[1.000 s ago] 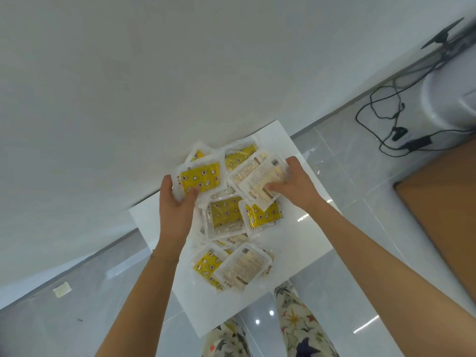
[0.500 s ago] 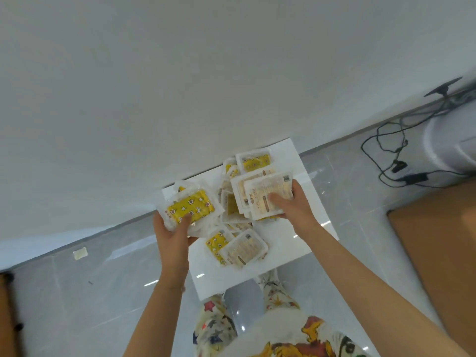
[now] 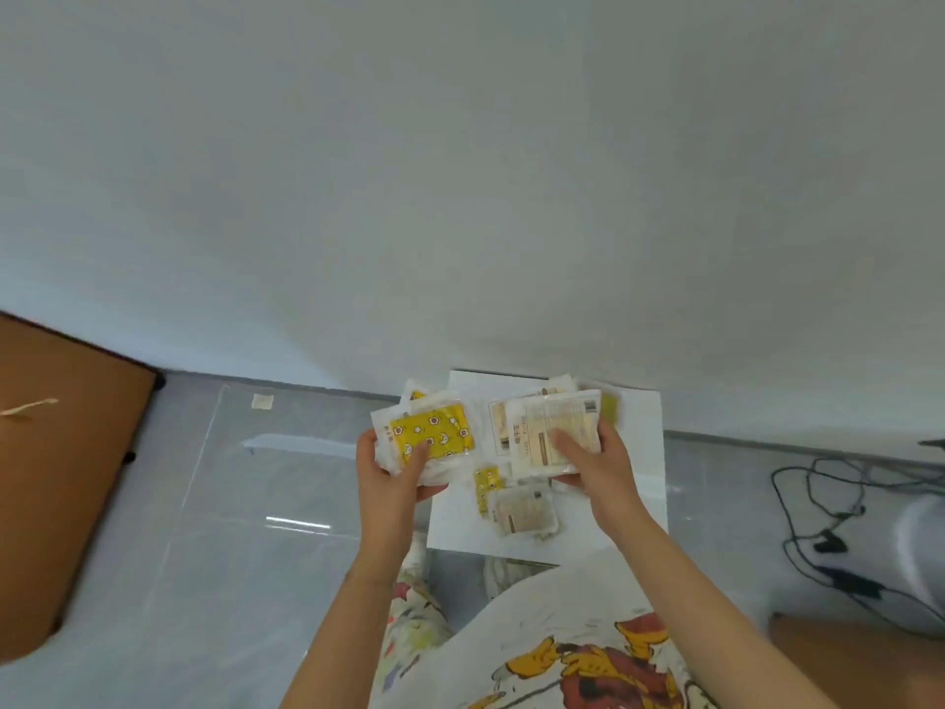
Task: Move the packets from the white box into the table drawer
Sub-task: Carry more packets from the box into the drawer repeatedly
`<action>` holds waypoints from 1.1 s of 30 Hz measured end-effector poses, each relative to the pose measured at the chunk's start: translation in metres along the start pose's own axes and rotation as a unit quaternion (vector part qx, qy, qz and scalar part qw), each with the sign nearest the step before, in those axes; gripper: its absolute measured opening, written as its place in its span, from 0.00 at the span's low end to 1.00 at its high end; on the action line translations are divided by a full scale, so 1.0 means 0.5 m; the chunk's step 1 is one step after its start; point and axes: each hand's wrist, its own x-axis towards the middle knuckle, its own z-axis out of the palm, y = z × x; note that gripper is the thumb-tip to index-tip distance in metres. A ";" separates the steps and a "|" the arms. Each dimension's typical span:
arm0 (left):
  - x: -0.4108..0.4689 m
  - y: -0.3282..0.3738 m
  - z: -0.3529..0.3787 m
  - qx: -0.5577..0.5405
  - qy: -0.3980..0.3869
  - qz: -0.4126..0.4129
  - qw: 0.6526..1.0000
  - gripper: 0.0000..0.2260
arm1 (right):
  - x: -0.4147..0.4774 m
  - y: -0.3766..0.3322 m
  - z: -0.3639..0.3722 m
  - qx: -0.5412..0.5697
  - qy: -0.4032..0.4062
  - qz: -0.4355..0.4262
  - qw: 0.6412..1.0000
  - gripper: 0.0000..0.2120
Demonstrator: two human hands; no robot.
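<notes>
My left hand [image 3: 391, 475] grips a stack of packets topped by a yellow star-patterned packet [image 3: 434, 432], held just left of the white box [image 3: 642, 455] on the floor by the wall. My right hand [image 3: 595, 460] grips a stack of beige printed packets [image 3: 549, 432] above the box. Two packets remain lying in the box: a small yellow one [image 3: 487, 483] and a beige one [image 3: 524, 511]. More packets [image 3: 608, 406] peek out behind the right-hand stack. No drawer is in view.
A brown wooden table [image 3: 56, 452] stands at the left. Black cables [image 3: 828, 504] lie on the grey tiled floor at the right, next to a white appliance [image 3: 925, 534]. A brown surface corner [image 3: 864, 662] shows at bottom right. A white wall fills the top.
Both hands have lifted their packet stacks up off the box. The view has swung left, bringing the brown table into sight; fewer packets lie in the box.
</notes>
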 end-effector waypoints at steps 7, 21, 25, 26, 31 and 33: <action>-0.085 0.073 -0.238 -0.058 0.118 0.040 0.990 0.19 | -0.118 -0.046 0.215 -0.112 -0.130 -0.019 0.985 0.19; -0.271 -0.003 -0.801 -0.209 0.347 0.015 0.914 0.18 | -0.409 0.148 0.725 -0.271 -0.348 -0.046 0.896 0.26; -0.341 -0.030 -0.949 -0.227 0.392 0.018 0.891 0.18 | -0.513 0.230 0.841 -0.290 -0.394 -0.043 0.871 0.22; -0.360 -0.038 -0.981 -0.232 0.403 0.021 0.885 0.18 | -0.540 0.249 0.868 -0.295 -0.406 -0.044 0.864 0.22; -0.433 -0.080 -1.119 -0.272 0.451 0.028 0.850 0.20 | -0.657 0.339 0.982 -0.317 -0.457 -0.058 0.829 0.20; -0.455 -0.097 -1.161 -0.287 0.467 0.029 0.836 0.20 | -0.695 0.373 1.019 -0.322 -0.467 -0.056 0.822 0.21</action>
